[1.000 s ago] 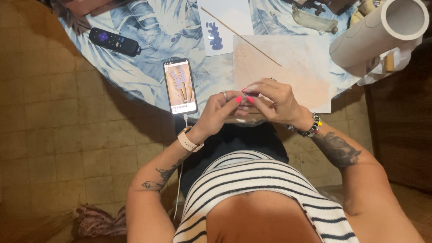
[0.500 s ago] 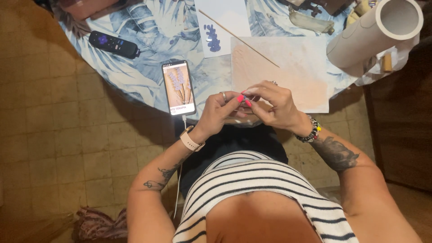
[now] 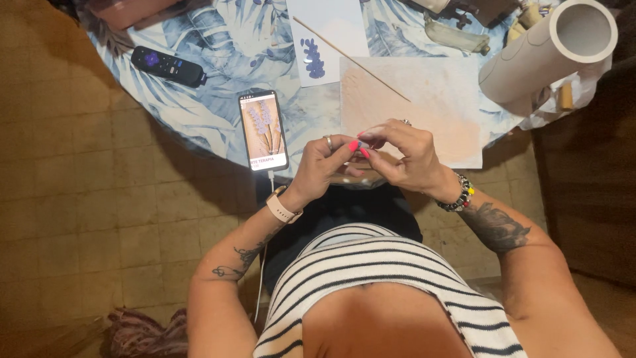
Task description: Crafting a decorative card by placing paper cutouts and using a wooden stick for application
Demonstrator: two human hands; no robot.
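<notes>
- Closest to camera: striped black-and-white top (image 3: 391, 278), tattooed forearms coming up from either side.
- Left wrist has a pale watch (image 3: 281, 207); right wrist has a beaded bracelet (image 3: 458, 195).
- Left hand (image 3: 324, 166) and right hand (image 3: 407, 156) are together at the near table edge, fingertips meeting.
- Both hands pinch a small whitish object (image 3: 363, 144) between thumbs and forefingers; too small and too covered to tell what it is.
- Pink-red nails at the pinch point; ring on a left finger, ring on a right finger.
- Small object sits just above the table rim, over the near edge of the beige paper sheet (image 3: 437, 99).
- Just left of the left hand: smartphone (image 3: 263, 130) lying flat, screen lit with a picture of purple flower stems, white cable running off its near end down past the lap.
- Thin wooden stick (image 3: 351, 59) lies diagonally across the beige sheet's top-left corner.
- Beyond it: white paper (image 3: 331, 26) with a blue leafy sprig painted on it.
- Far left: black remote (image 3: 167, 66) on the blue leaf-print tablecloth (image 3: 218, 40).
- Far right: big white cardboard tube (image 3: 550, 50), open end facing camera.
- Brown tiled floor (image 3: 99, 199) around the table.
</notes>
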